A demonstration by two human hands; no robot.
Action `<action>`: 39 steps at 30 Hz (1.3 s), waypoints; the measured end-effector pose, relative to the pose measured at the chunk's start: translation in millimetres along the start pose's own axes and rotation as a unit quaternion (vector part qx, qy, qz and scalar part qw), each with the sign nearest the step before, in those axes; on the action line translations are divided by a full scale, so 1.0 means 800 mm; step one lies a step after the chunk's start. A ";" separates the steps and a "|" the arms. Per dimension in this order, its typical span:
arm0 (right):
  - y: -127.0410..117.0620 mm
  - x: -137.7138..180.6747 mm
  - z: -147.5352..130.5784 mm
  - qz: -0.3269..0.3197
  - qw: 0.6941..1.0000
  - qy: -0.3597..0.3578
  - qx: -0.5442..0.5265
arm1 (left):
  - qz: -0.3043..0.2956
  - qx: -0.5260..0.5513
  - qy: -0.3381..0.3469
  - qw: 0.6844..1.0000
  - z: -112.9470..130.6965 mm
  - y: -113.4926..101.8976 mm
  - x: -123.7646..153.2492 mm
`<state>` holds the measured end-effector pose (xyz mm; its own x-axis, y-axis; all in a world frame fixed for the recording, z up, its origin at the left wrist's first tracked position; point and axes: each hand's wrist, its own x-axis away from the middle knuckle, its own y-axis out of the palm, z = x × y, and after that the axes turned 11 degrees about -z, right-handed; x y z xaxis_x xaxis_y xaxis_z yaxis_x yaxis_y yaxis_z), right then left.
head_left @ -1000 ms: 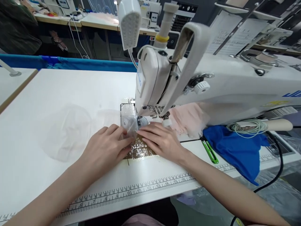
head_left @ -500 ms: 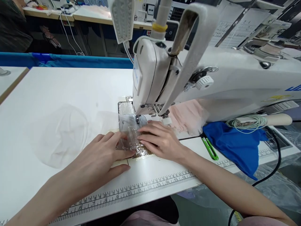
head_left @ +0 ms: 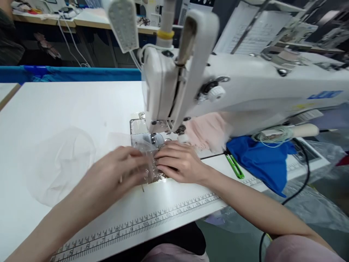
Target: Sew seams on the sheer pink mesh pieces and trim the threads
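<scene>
My left hand [head_left: 114,174] and my right hand [head_left: 177,162] lie side by side on the white table [head_left: 68,105], just in front of the needle of a white sewing machine [head_left: 218,87]. Between their fingertips sits a small clear, glossy plastic piece [head_left: 149,165] over the metal needle plate [head_left: 137,133]. My right hand's fingers are curled down onto the piece; my left hand is blurred, its fingers bent against the piece's left side. A sheer white fabric piece [head_left: 60,163] lies to the left of my left hand.
Pink fabric [head_left: 207,131] and blue cloth [head_left: 259,160] lie under the machine arm to the right, beside green snips [head_left: 234,165] and a coiled cord [head_left: 272,135]. A printed ruler [head_left: 141,225] runs along the table's near edge. Other workbenches stand behind.
The view has swung right, so the machine sits further left. My left hand has lifted and moved toward the plastic piece; my right hand has curled more tightly onto it.
</scene>
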<state>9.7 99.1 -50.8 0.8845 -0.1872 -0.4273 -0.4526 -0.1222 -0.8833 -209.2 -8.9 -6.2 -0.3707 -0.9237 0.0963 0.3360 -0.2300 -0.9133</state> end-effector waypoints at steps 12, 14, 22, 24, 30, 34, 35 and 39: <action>-0.014 -0.005 -0.026 -0.027 0.998 -0.043 0.021 | -0.001 -0.111 -0.323 0.940 -0.065 -0.079 0.092; -0.014 -0.008 -0.037 -0.099 0.994 -0.040 0.002 | -0.041 -0.068 -0.303 0.950 -0.082 -0.071 0.116; -0.023 0.011 -0.066 -0.175 0.977 -0.028 -0.123 | 0.015 -0.141 -0.369 0.919 -0.108 -0.040 0.120; -0.026 0.018 -0.069 -0.153 0.978 -0.017 -0.140 | 0.028 -0.160 -0.374 0.913 -0.104 -0.042 0.110; -0.046 0.050 -0.066 0.010 0.979 0.116 -0.167 | 0.111 -0.203 -0.302 0.925 -0.063 -0.043 0.070; -0.058 0.079 -0.068 0.062 0.960 0.226 -0.154 | 0.005 -0.043 -0.152 0.987 -0.011 -0.023 0.017; -0.058 0.085 -0.070 0.061 0.959 0.233 -0.148 | -0.009 -0.030 -0.119 0.992 0.002 -0.016 0.002; -0.053 0.103 -0.076 0.048 0.963 0.243 -0.107 | -0.021 -0.027 0.040 0.999 0.041 0.011 -0.051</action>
<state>95.3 29.7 -36.6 0.7039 -0.6350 -0.3184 -0.5881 -0.2695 -0.7626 -162.8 17.0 -5.1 -0.4516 -0.8859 0.1058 0.2718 -0.2495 -0.9294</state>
